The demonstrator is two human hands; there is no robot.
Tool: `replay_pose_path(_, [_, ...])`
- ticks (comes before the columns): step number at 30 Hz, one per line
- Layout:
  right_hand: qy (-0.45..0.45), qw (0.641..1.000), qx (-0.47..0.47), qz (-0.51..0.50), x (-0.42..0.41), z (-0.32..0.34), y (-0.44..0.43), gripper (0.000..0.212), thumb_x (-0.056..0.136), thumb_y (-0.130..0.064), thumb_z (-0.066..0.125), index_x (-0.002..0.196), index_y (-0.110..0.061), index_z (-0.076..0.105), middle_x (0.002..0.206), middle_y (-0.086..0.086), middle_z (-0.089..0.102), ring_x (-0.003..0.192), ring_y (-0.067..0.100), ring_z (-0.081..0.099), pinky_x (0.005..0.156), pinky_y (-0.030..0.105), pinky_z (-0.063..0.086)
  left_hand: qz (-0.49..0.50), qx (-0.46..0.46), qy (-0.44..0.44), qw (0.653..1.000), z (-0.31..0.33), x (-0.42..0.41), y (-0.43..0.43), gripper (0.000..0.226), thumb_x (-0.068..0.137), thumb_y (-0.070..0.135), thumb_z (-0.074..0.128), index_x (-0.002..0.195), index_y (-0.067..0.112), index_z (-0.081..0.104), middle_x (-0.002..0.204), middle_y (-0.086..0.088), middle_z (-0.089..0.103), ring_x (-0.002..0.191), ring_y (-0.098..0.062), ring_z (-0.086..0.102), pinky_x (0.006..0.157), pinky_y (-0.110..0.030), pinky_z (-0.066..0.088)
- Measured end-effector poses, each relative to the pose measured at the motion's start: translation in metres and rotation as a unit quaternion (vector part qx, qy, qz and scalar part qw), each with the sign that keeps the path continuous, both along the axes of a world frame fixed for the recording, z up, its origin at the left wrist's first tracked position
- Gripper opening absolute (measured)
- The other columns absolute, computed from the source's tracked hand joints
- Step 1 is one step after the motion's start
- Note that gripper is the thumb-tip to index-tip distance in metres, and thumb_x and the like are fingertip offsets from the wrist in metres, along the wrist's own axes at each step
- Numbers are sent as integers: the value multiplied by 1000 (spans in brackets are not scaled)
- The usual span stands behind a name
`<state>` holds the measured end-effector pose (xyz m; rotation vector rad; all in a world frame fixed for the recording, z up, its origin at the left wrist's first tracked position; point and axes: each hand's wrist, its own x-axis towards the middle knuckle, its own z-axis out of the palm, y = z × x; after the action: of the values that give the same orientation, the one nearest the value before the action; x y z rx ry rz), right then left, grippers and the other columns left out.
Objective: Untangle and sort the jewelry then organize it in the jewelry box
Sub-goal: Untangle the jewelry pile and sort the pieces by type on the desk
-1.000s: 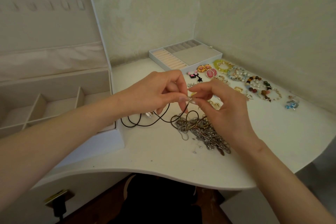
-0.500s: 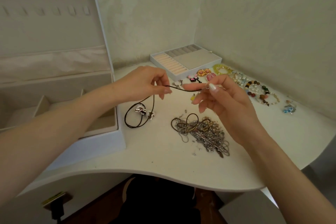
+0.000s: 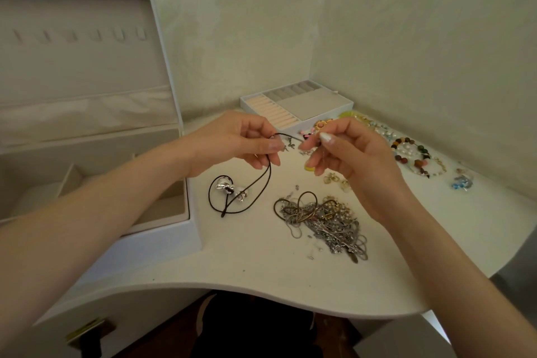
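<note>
My left hand [image 3: 241, 141] pinches a black cord necklace [image 3: 255, 183] near its top; the cord hangs down to the table, where its silver pendants [image 3: 231, 187] rest. My right hand [image 3: 345, 151] is raised beside it, thumb and forefinger pinched on the cord's other end, which is barely visible. A tangled pile of silver and gold chains [image 3: 322, 219] lies on the white table [image 3: 261, 267] under my right wrist. The open white jewelry box [image 3: 162, 238] stands at the left with its lid up.
A removable tray with ring rolls [image 3: 296, 106] sits at the back by the wall. Sorted beaded bracelets [image 3: 412, 157], colourful earrings [image 3: 321, 125] and a blue piece [image 3: 462, 183] line the right side. The table's curved front edge is near me.
Both hands lifted from the tangled pile, drawing the black cord necklace free; it now lies apart to the left, and my hands have come closer together.
</note>
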<state>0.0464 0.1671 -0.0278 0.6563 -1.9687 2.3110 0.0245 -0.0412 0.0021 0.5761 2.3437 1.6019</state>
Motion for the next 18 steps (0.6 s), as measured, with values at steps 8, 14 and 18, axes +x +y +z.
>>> replay_pose_path(8, [-34, 983, -46, 177, -2, -2, 7, 6, 84, -12, 64, 80, -12, 60, 58, 7, 60, 41, 14, 46, 41, 19, 37, -1, 30, -51, 998, -9, -2, 1, 25, 97, 13, 42, 97, 10, 66, 87, -4, 70, 76, -9, 65, 74, -19, 54])
replay_pose_path(14, [-34, 994, -22, 99, 0, -5, 6, 3, 83, -7, 61, 81, -9, 61, 65, 9, 63, 45, 14, 49, 42, 18, 36, 3, 46, -36, 998, -10, 0, 2, 22, 92, -3, 49, 99, 10, 66, 79, 3, 72, 73, -6, 66, 69, -16, 52])
replay_pose_path(18, [-47, 998, 40, -24, -2, -8, 2, 15, 91, -4, 55, 101, -9, 64, 56, 5, 57, 43, 11, 43, 41, 17, 32, 24, 32, 18, 999, -8, 1, 4, 19, 87, -6, 56, 93, 9, 67, 79, 0, 74, 68, -8, 67, 65, -18, 54])
